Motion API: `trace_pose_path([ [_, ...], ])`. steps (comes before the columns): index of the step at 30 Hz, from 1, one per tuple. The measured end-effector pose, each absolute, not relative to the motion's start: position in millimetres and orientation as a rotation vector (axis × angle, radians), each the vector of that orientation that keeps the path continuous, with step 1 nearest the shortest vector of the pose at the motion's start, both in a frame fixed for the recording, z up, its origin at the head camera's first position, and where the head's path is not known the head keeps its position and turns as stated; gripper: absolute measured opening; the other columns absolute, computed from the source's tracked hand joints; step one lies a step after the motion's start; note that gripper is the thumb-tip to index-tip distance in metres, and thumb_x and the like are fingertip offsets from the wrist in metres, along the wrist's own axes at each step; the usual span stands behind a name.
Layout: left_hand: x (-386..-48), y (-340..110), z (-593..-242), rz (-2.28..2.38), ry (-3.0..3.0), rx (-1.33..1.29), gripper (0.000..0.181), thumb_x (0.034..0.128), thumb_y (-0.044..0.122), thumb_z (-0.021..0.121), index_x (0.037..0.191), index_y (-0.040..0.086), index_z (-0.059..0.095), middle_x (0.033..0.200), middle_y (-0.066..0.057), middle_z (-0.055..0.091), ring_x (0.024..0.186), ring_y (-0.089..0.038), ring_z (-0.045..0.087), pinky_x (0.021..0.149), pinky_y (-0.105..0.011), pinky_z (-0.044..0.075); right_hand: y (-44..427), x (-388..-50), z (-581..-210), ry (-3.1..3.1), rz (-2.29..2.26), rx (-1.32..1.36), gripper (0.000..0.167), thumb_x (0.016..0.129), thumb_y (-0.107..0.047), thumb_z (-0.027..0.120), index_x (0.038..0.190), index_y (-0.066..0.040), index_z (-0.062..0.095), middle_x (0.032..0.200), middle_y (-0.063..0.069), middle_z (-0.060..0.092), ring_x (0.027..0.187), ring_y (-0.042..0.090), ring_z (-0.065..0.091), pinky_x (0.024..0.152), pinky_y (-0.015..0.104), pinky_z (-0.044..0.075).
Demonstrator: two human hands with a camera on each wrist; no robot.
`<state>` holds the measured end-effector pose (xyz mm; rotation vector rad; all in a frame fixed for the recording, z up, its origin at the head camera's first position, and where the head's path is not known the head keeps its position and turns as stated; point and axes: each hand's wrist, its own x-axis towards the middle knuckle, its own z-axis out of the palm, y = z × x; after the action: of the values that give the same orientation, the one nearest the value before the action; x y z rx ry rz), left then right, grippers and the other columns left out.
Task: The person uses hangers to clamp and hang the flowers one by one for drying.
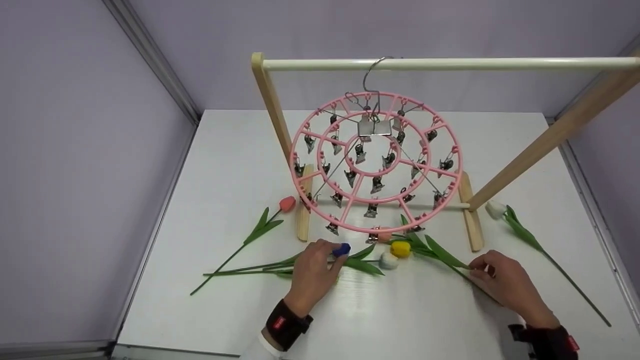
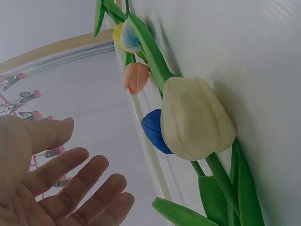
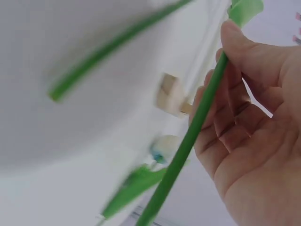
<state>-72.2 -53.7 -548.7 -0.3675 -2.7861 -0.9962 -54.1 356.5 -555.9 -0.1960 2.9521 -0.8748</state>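
My left hand [image 1: 314,270] hovers beside a blue tulip [image 1: 342,249], over several artificial tulips lying on the table. In the left wrist view its thumb and fingers are spread with nothing between them, and a large cream tulip head [image 2: 195,120] lies beyond the fingertips, partly covering the blue one. My right hand [image 1: 507,285] pinches a green tulip stem [image 3: 188,139] between thumb and fingers. That stem runs toward a yellow tulip [image 1: 400,249] and a peach tulip [image 1: 384,234]; which of the two it belongs to I cannot tell. A white tulip [image 1: 389,260] lies between the hands.
A pink round clip hanger [image 1: 376,202] with several metal clips hangs from the rail [image 1: 450,64] of a wooden rack. A coral tulip [image 1: 287,204] lies at the left, and another white tulip [image 1: 496,209] lies right of the rack on the white table [image 1: 230,160].
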Motion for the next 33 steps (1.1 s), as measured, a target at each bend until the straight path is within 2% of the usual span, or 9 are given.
trace_pose_path([
  [7, -61, -39, -542, -0.989, -2.724, -0.487, 0.021, 0.0931, 0.023, 0.083, 0.11, 0.011, 0.079, 0.103, -0.005, 0.077, 0.097, -0.018, 0.072, 0.08, -0.032, 0.063, 344, -53, -535, 3.002, -0.916, -0.404, 0.023, 0.084, 0.003, 0.083, 0.091, -0.017, 0.074, 0.084, -0.009, 0.065, 0.068, -0.005, 0.047, 0.057, 0.021, 0.041],
  [15, -53, -29, -534, -0.963, -2.733, -0.572, 0.025, 0.0902, 0.021, 0.086, 0.112, 0.013, 0.077, 0.107, -0.002, 0.077, 0.099, -0.015, 0.073, 0.084, -0.028, 0.063, 317, -56, -520, 2.949, -0.94, -0.507, 0.025, 0.083, 0.003, 0.084, 0.09, -0.02, 0.076, 0.086, -0.012, 0.064, 0.074, -0.005, 0.053, 0.062, 0.02, 0.049],
  [20, -51, -28, -532, -1.002, -2.674, -0.656, 0.031, 0.0886, 0.022, 0.087, 0.116, 0.011, 0.077, 0.111, -0.001, 0.077, 0.103, -0.014, 0.073, 0.087, -0.026, 0.062, 296, -58, -518, 2.933, -0.955, -0.591, 0.026, 0.083, 0.003, 0.085, 0.09, -0.02, 0.076, 0.084, -0.013, 0.063, 0.075, -0.004, 0.052, 0.063, 0.02, 0.048],
  [28, -52, -22, -530, -0.998, -2.621, -0.826, 0.032, 0.0899, 0.024, 0.086, 0.117, 0.009, 0.077, 0.118, -0.005, 0.076, 0.112, -0.018, 0.071, 0.096, -0.032, 0.061, 261, -65, -520, 2.922, -0.856, -0.722, 0.018, 0.086, -0.002, 0.084, 0.093, -0.016, 0.077, 0.086, -0.01, 0.062, 0.081, 0.003, 0.058, 0.068, 0.022, 0.054],
  [33, -54, -16, -530, -0.841, -2.645, -0.886, 0.031, 0.0923, 0.028, 0.084, 0.118, 0.012, 0.078, 0.119, -0.003, 0.075, 0.115, -0.017, 0.07, 0.101, -0.031, 0.059, 245, -66, -522, 2.939, -0.795, -0.769, 0.017, 0.086, -0.002, 0.085, 0.093, -0.016, 0.076, 0.089, -0.007, 0.063, 0.083, 0.01, 0.061, 0.069, 0.024, 0.054],
])
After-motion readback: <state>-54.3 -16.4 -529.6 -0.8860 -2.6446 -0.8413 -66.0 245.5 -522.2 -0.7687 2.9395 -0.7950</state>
